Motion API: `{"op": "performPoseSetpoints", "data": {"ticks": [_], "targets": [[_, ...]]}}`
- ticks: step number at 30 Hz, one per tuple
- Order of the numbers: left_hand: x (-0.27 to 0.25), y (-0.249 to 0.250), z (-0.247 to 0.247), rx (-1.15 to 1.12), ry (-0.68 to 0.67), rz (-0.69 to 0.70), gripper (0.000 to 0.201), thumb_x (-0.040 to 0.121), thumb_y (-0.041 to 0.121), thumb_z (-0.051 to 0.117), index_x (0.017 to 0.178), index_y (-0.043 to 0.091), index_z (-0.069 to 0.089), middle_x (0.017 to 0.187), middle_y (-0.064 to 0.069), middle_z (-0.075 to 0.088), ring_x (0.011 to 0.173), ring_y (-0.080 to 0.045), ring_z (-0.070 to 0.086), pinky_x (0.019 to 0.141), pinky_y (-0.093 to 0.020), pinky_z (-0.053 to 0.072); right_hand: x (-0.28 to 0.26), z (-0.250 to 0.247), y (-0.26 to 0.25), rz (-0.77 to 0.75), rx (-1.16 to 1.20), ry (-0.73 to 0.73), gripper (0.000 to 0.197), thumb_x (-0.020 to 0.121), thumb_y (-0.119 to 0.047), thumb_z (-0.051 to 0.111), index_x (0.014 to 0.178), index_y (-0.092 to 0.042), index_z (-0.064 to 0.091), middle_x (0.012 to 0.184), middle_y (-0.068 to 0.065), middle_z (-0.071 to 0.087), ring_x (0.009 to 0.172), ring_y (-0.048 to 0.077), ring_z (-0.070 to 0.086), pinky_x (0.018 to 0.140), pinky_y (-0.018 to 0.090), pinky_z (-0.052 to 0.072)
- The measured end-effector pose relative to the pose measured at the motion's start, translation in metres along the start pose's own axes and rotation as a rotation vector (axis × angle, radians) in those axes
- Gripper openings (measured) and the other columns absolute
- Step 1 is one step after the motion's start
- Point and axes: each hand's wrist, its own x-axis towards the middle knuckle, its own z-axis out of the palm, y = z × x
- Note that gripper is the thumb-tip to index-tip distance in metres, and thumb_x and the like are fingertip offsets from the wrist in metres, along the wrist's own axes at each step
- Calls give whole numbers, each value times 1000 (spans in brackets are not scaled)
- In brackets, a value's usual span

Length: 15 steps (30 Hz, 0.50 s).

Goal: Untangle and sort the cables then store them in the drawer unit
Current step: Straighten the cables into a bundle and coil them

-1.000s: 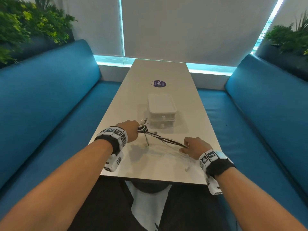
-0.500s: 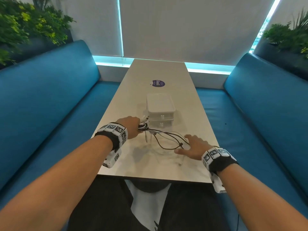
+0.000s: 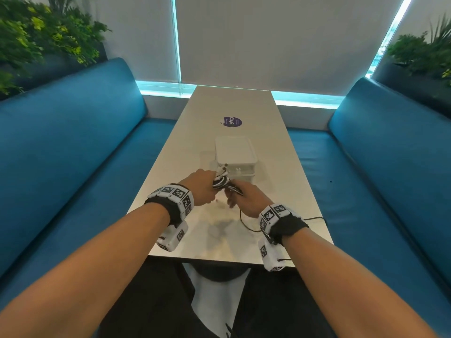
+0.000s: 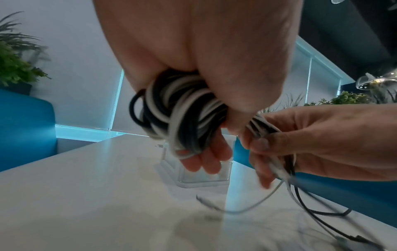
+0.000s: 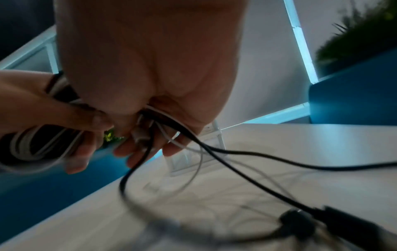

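- The near edge of the white surface [image 3: 219, 250] runs just ahead of the person's lap, with both forearms reaching out over it, each wrist wrapped in a black band carrying patterned marker blocks.
- Loose cable tails [image 5: 253, 154], black and white, hang from the right hand and trail onto the surface; one black strand [image 3: 246, 224] loops beside the right wrist and runs off toward the right edge.
- The right hand [image 3: 246, 198] has its fingers curled round several of these strands, pinching them just beside the bundle.
- The left hand [image 3: 201, 187] grips a wound bundle of cables [image 4: 180, 112], black and white turns mixed together, its thumb pressed over the top and the fingertips showing below.
- The two hands are close together above the surface, the bundle between them and lifted clear of it.
- A few plug ends [image 3: 222, 169] stick up out of the bundle.
- Just beyond the hands stands the clear plastic drawer unit [image 3: 235, 154], its drawers pushed in.
- Farther along the surface lies a round purple sticker [image 3: 232, 121].
- Blue benches [image 3: 73, 142] flank both sides, with green plants [image 3: 36, 37] behind them.
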Motion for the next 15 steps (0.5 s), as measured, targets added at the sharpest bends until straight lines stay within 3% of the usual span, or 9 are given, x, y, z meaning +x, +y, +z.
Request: {"op": "performPoseSetpoints", "data": {"ticks": [2, 4, 6, 8, 11, 13, 15], "targets": [[0, -2, 3, -117, 28, -5, 16, 96, 23, 55, 81, 20, 51, 76, -3, 62, 63, -19, 62, 52, -26, 42, 4, 3, 1, 20, 20, 5, 14, 96, -19, 45, 90, -26, 56, 77, -4, 59, 64, 15, 54, 67, 34, 47], [2, -5, 7, -187, 75, -30, 15, 98, 27, 55, 86, 20, 52, 71, 1, 55, 59, -16, 54, 50, -24, 36, 6, 2, 0, 23, -8, 1, 12, 98, -24, 44, 90, -27, 53, 79, -5, 57, 67, 15, 52, 68, 36, 48], [6, -9, 9, -290, 136, -95, 24, 98, 31, 56, 77, 20, 52, 65, 1, 53, 58, -20, 52, 50, -26, 34, 4, 1, 2, 43, -2, 10, 8, 100, -25, 45, 99, -23, 53, 86, -5, 58, 73, 16, 55, 68, 32, 51], [8, -8, 10, -460, 163, -168, 31, 97, 33, 57, 70, 17, 53, 60, -4, 57, 57, -26, 56, 54, -27, 41, 3, 2, 5, 89, 50, -17, 11, 102, -24, 44, 107, -16, 50, 88, -4, 55, 73, 15, 53, 65, 27, 49], [9, -2, 19, -808, 91, -228, 34, 93, 33, 62, 75, 5, 58, 57, -12, 59, 55, -29, 61, 63, -44, 58, 4, 7, 3, 86, 38, 25, 16, 104, -25, 37, 110, -14, 46, 86, -4, 51, 71, 14, 49, 75, 40, 51], [10, 2, 24, -899, 29, -201, 31, 84, 34, 69, 80, 4, 62, 58, -10, 60, 57, -29, 62, 71, -56, 59, 5, 6, 4, 66, 29, 78, 15, 105, -20, 34, 114, -14, 45, 95, -3, 56, 83, 16, 58, 80, 34, 52], [10, 0, 27, -826, -17, -145, 33, 79, 40, 74, 80, 8, 66, 59, -5, 63, 58, -24, 62, 67, -45, 56, 2, 5, 4, 71, 61, 78, 18, 104, -18, 34, 118, -11, 41, 102, 6, 63, 92, 23, 66, 83, 38, 56]]}}
